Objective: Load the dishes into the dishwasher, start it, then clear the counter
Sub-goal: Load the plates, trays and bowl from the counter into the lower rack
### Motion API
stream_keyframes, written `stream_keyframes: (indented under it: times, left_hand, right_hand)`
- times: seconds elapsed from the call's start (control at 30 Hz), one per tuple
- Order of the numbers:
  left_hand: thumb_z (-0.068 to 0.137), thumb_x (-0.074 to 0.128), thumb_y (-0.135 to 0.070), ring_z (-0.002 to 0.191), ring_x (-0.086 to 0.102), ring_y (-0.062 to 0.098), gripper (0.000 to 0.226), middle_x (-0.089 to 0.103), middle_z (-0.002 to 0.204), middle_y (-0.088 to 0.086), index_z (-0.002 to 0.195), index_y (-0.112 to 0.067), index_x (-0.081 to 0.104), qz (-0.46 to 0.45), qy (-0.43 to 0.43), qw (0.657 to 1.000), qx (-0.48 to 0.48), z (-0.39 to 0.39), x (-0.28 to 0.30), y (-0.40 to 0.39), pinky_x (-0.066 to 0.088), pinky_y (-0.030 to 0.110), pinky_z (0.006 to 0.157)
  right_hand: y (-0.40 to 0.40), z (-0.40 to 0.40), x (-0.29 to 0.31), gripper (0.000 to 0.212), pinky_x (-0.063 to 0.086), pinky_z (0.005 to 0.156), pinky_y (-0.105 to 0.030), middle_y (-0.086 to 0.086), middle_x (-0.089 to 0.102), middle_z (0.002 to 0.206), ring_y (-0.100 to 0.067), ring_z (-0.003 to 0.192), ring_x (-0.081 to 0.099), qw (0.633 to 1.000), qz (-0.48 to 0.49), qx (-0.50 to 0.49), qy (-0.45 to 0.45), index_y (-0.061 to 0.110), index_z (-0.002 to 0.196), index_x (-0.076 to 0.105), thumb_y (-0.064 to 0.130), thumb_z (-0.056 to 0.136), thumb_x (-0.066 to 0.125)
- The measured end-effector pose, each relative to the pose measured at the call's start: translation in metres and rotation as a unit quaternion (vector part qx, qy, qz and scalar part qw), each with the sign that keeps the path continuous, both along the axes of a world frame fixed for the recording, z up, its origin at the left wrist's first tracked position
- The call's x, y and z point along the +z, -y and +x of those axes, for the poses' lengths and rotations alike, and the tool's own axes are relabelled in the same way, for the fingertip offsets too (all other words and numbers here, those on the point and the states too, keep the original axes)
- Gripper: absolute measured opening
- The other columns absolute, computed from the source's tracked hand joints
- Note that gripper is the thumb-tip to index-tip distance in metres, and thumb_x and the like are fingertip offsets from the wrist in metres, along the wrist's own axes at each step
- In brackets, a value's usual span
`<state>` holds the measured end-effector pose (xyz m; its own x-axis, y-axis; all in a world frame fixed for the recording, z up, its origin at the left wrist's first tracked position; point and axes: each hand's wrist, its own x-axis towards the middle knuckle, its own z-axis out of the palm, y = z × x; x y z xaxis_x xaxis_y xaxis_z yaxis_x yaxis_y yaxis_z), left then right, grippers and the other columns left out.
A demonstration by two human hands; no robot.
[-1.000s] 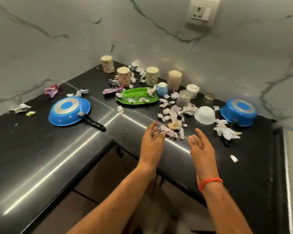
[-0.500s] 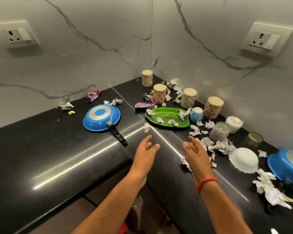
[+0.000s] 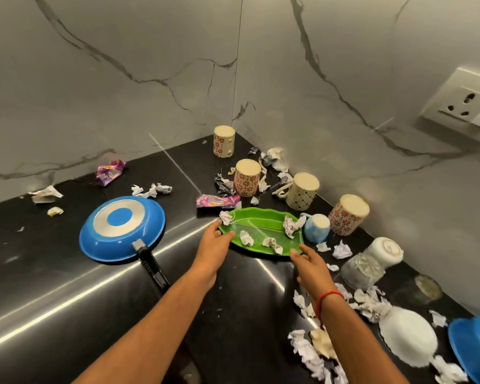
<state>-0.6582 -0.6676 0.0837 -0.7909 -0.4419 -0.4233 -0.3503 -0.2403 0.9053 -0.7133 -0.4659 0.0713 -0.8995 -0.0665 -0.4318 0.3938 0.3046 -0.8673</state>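
Both hands reach toward a green leaf-shaped plate point(image 3: 261, 231) lying on the black counter point(image 3: 67, 286) near the corner. The left hand point(image 3: 215, 245) touches the plate's left rim with loosely extended fingers; the right hand point(image 3: 309, 263), fingers spread and relaxed, reaches the plate's near right edge, gripping nothing. Crumpled paper scraps point(image 3: 246, 237) lie in the plate. To the left, an upturned blue frying pan point(image 3: 121, 228) rests on the counter. Beyond the plate, inverted patterned mugs point(image 3: 246, 177) stand along the wall, a small blue cup point(image 3: 317, 228) just right of the plate. An upside-down white bowl point(image 3: 408, 336) sits at near right.
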Motion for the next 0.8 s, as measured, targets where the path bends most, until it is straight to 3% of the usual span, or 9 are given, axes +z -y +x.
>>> stream_keyframes:
  times: [0.17,0.3,0.37,0.47,0.53,0.6,0.67,0.73,0.8]
  left_hand:
    - [0.1,0.058,-0.016,0.121,0.056,0.018,0.06,0.05,0.145,0.007,0.155,-0.021,0.034,-0.015,0.015,1.0,0.01,-0.041,-0.012,0.027,0.045,0.033,0.096]
    - [0.101,0.057,-0.011,0.095,0.058,0.004,0.053,0.055,0.121,-0.001,0.15,-0.019,0.039,-0.025,0.024,0.999,0.017,-0.058,-0.024,0.037,0.045,0.023,0.071]
    - [0.1,0.058,-0.009,0.09,0.058,0.004,0.05,0.054,0.108,-0.009,0.147,-0.017,0.042,-0.039,0.027,0.999,0.022,-0.064,-0.03,0.04,0.047,0.025,0.071]
    - [0.098,0.06,-0.006,0.091,0.06,0.008,0.051,0.055,0.107,-0.009,0.145,-0.018,0.045,-0.054,0.035,0.998,0.019,-0.068,-0.038,0.044,0.049,0.031,0.078]
    - [0.096,0.06,-0.004,0.095,0.065,0.014,0.05,0.062,0.112,-0.001,0.142,-0.018,0.048,-0.055,0.038,0.998,0.016,-0.067,-0.042,0.046,0.053,0.034,0.078]
    - [0.095,0.059,-0.001,0.097,0.069,0.018,0.048,0.068,0.116,0.004,0.138,-0.02,0.052,-0.051,0.033,0.998,0.014,-0.065,-0.044,0.047,0.059,0.041,0.083]
    - [0.094,0.059,0.002,0.095,0.071,0.019,0.047,0.07,0.116,0.007,0.135,-0.022,0.054,-0.042,0.023,0.999,0.018,-0.061,-0.043,0.048,0.061,0.041,0.081]
    - [0.094,0.06,0.003,0.09,0.071,0.016,0.05,0.07,0.114,0.008,0.136,-0.023,0.051,-0.025,0.019,0.999,0.011,-0.056,-0.038,0.048,0.057,0.029,0.066]
    - [0.094,0.06,0.001,0.092,0.068,0.015,0.051,0.068,0.116,0.008,0.139,-0.021,0.048,-0.018,0.018,1.0,-0.011,-0.053,-0.035,0.05,0.051,0.025,0.064]
  right_hand:
    - [0.007,-0.042,-0.026,0.053,0.041,0.11,-0.051,-0.008,0.055,0.142,-0.026,0.129,0.052,0.998,0.058,-0.026,0.001,0.016,0.14,0.053,0.036,0.093,0.067]
    - [0.01,-0.052,-0.038,0.05,0.045,0.107,-0.05,-0.008,0.062,0.133,-0.026,0.122,0.058,0.993,0.099,-0.052,-0.026,0.011,0.136,0.057,0.034,0.093,0.067]
    - [0.01,-0.051,-0.042,0.049,0.048,0.104,-0.051,-0.007,0.067,0.118,-0.026,0.113,0.062,0.992,0.089,-0.086,-0.034,0.01,0.135,0.057,0.029,0.092,0.068]
    - [0.012,-0.047,-0.048,0.047,0.053,0.096,-0.052,-0.001,0.071,0.095,-0.027,0.1,0.068,0.991,0.041,-0.128,-0.019,0.007,0.132,0.06,0.023,0.09,0.072]
    - [0.015,-0.043,-0.046,0.027,0.059,0.081,-0.044,-0.006,0.074,0.092,-0.025,0.088,0.07,0.991,-0.036,-0.128,0.018,0.006,0.117,0.067,0.018,0.092,0.069]
    - [0.021,-0.037,-0.036,0.01,0.055,0.063,-0.032,-0.008,0.067,0.078,-0.017,0.061,0.062,0.987,-0.099,-0.116,0.06,0.005,0.097,0.066,0.014,0.095,0.064]
    - [0.027,-0.03,-0.023,0.009,0.051,0.056,-0.027,-0.006,0.053,0.064,-0.009,0.043,0.044,0.984,-0.122,-0.11,0.07,0.005,0.092,0.065,0.012,0.097,0.061]
    - [0.029,-0.026,-0.01,0.012,0.05,0.054,-0.026,-0.004,0.06,0.067,-0.009,0.045,0.047,0.985,-0.129,-0.112,0.034,0.004,0.099,0.069,0.009,0.097,0.058]
    - [0.026,-0.024,0.005,0.015,0.053,0.063,-0.03,-0.008,0.073,0.081,-0.015,0.063,0.063,0.984,-0.129,-0.119,-0.042,0.005,0.103,0.071,0.006,0.096,0.059]
